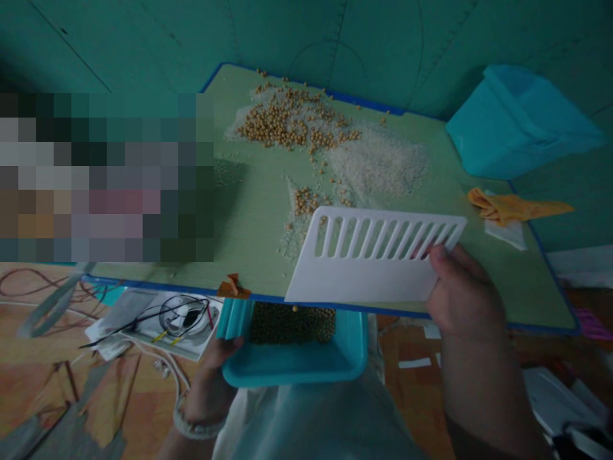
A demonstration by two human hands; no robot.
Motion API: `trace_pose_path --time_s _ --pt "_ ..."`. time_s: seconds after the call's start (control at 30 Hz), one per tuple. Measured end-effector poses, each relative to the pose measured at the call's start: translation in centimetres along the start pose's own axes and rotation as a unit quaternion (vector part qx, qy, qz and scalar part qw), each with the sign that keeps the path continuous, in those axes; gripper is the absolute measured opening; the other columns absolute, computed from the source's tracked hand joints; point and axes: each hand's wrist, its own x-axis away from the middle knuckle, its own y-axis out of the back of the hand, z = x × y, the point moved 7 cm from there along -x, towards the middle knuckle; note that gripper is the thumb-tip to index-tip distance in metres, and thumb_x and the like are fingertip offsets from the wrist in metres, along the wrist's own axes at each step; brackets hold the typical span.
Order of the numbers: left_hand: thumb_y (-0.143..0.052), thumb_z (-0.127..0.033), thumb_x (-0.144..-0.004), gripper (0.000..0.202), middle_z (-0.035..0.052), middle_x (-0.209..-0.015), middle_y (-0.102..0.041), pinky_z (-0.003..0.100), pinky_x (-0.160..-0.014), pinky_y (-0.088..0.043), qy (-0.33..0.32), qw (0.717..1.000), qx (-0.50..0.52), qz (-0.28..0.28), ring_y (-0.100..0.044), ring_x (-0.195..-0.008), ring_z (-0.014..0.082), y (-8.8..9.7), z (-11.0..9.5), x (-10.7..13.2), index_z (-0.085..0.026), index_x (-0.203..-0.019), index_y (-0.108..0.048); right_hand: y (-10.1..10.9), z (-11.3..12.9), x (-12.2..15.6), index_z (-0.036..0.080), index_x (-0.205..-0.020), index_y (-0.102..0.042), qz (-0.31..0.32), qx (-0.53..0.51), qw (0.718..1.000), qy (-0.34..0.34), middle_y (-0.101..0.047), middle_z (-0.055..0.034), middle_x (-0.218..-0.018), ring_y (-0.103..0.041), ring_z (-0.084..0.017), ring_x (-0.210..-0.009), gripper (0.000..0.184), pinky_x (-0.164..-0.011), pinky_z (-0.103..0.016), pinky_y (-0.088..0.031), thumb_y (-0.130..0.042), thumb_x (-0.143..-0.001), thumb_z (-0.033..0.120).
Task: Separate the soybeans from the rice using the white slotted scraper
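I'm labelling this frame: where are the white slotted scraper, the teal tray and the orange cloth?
white slotted scraper [364, 276], head view, plain lower panel.
teal tray [297, 369], head view, near wall.
orange cloth [507, 207], head view, middle of the crumpled fabric.

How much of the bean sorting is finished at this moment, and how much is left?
Done: many beans lie in the tub, which the left hand holds under the board edge. In hand: the right hand holds the slotted scraper at that edge, and one bean is dropping in. Left: a large bean pile and a small cluster are on the board, mixed with rice.
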Motion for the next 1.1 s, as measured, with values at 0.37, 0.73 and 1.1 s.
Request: trace_pose_path --time_s 0.37,0.73,1.1 --pt "-0.083 -0.033 -0.046 0.038 0.0033 -0.081 -0.08 0.039 -0.075 -0.059 0.019 0.999 -0.034 0.025 -0.066 -0.099 0.0378 0.1 0.66 -0.37 -0.025 -0.082 -0.076 0.92 0.14 -0.75 0.025 -0.067 -0.06 -0.072 -0.017 0.997 0.037 -0.065 -0.0003 -0.074 -0.064 -0.025 -0.088 0.017 -0.074 -0.041 -0.053 -0.067 -0.072 0.04" --pt "-0.085 -0.032 -0.04 0.047 0.0015 -0.078 -0.08 0.036 -0.07 -0.06 0.014 0.999 -0.045 0.002 -0.068 -0.095 0.0354 0.45 0.75 -0.58 -0.026 -0.086 -0.074 0.53 -0.29 -0.53 0.028 -0.075 -0.066 -0.046 -0.016 0.999 0.016 -0.07 -0.001 -0.079 -0.065 -0.026 -0.09 0.016 -0.074 -0.043 -0.055 -0.071 -0.067 0.041" --pt "-0.087 -0.033 -0.033 0.045 0.0014 -0.081 -0.08 0.032 -0.059 -0.061 0.019 0.998 -0.054 -0.006 -0.067 -0.097 0.0362 -0.26 0.47 -0.57 -0.028 -0.077 -0.075 0.71 -0.08 -0.36 0.027 -0.067 -0.065 -0.036 -0.005 0.998 0.042 -0.07 -0.0007 -0.077 -0.066 -0.024 -0.083 0.014 -0.073 -0.041 -0.055 -0.069 -0.069 0.04"
